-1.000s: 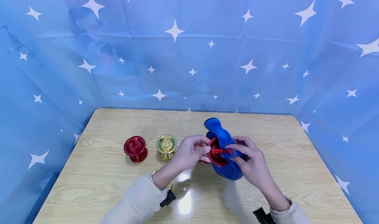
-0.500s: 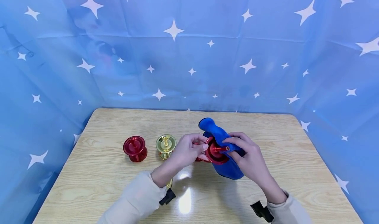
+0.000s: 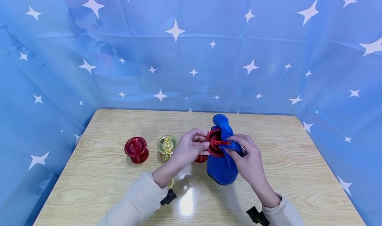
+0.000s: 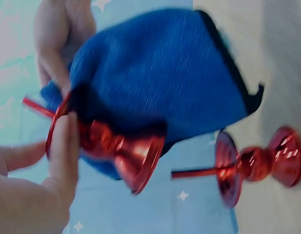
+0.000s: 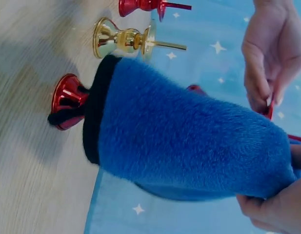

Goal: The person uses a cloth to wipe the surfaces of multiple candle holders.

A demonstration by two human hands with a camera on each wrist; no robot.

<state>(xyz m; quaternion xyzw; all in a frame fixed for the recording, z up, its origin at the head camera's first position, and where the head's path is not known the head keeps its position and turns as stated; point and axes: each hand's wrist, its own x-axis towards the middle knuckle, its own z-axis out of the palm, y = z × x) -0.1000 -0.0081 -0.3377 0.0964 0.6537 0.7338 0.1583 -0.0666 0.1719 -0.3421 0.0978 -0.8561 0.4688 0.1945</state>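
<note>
- L hand (image 3: 191, 148) pinches 1 red metal candle holder (image 3: 211, 148) by its upper rim; holder tilted, up off table (image 3: 104, 186), spike (image 3: 222, 142) pointing twd R hand (image 3: 248, 158).
- R hand grips bunched blue cloth (image 3: 222, 171) against holder, nr spike; black-edged end hangs down.
- 2nd red candle holder (image 4: 252, 163) upright on table, nr L hand, partly hidden in head view.
- 1 gold candle holder (image 3: 167, 146) upright btwn that & 3rd red candle holder (image 3: 136, 148).
- Gold rim (image 3: 171, 183) partly hidden by L arm (image 3: 162, 176).
</note>
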